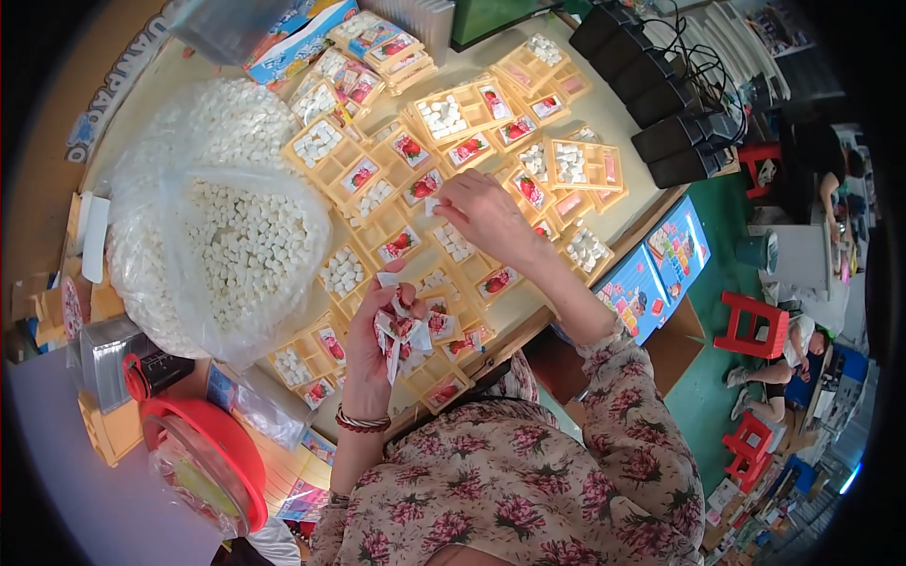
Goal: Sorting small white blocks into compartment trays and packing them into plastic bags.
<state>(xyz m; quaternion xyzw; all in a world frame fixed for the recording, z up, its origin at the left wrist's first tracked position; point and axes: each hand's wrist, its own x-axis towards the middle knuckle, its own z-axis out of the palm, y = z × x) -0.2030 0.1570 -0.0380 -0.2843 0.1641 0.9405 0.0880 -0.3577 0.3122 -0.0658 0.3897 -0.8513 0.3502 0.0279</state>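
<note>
My left hand [362, 332] is closed around a bunch of small strawberry-printed packets [404, 338], some turned to their white backs. Farther off and to the right, my right hand [486, 219] reaches over the yellow compartment trays [385, 217]. Its fingers pinch a small white packet [431, 206], just beside a strawberry packet [422, 186] lying in a tray. Many trays hold white pellet-like pieces [374, 197] in one compartment and a strawberry packet in another. What lies under my right palm is hidden.
A big clear bag of white pieces [250, 259] stands open on the left. Below it sits a red basin [231, 453]. Black adapter-like boxes [651, 104] with cables line the far right edge. Red stools [750, 325] and other people [797, 363] are beyond the table.
</note>
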